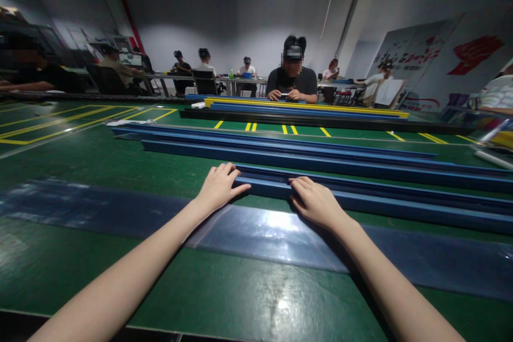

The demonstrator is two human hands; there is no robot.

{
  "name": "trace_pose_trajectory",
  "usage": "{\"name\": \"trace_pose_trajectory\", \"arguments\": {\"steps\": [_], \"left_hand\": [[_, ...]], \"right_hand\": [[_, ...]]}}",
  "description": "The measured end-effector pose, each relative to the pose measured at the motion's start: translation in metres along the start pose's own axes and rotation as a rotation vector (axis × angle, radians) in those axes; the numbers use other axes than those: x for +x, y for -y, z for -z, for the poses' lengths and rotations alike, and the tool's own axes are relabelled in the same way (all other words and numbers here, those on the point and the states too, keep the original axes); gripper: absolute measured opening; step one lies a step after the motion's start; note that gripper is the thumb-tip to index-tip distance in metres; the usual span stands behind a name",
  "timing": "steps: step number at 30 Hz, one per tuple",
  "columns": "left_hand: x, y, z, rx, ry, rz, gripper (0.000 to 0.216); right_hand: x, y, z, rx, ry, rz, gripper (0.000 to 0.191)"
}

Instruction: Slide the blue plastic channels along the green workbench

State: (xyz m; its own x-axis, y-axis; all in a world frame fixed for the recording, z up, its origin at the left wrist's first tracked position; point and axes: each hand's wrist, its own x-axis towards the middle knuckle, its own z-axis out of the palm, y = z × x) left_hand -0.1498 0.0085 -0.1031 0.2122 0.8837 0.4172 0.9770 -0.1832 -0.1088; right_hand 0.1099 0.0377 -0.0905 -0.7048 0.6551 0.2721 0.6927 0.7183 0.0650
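The nearest long blue channel strip lies across the green table. My left hand wraps round its left end, with the thumb stretched along the near wall. Farther right, my right hand grips the same strip, its fingertips over the near wall and partly hidden. In front of both wrists, a clear plastic film lies flat across the table and reflects the ceiling light.
Behind the held strip lie other blue channel strips. A yellow strip and a black one lie farther back. A co-worker sits across the green table; other people sit at desks beyond.
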Motion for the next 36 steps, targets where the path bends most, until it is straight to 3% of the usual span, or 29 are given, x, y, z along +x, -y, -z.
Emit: {"name": "trace_pose_trajectory", "arguments": {"steps": [17,23,29,36], "left_hand": [[-0.001,-0.004,0.009,0.001,-0.068,-0.006,0.042],[0.003,-0.011,0.016,-0.061,-0.116,0.008,0.036],[0.016,-0.035,0.012,-0.129,-0.103,-0.026,0.027],[0.049,-0.084,0.011,-0.142,-0.02,-0.11,0.026]], "right_hand": [[0.0,0.0,0.001,0.029,0.009,0.008,0.025],[-0.002,-0.011,0.013,0.058,-0.044,0.003,0.026],[-0.005,-0.04,0.023,0.089,-0.146,-0.134,0.028],[-0.014,-0.064,0.012,0.096,-0.037,-0.076,0.034]]}}
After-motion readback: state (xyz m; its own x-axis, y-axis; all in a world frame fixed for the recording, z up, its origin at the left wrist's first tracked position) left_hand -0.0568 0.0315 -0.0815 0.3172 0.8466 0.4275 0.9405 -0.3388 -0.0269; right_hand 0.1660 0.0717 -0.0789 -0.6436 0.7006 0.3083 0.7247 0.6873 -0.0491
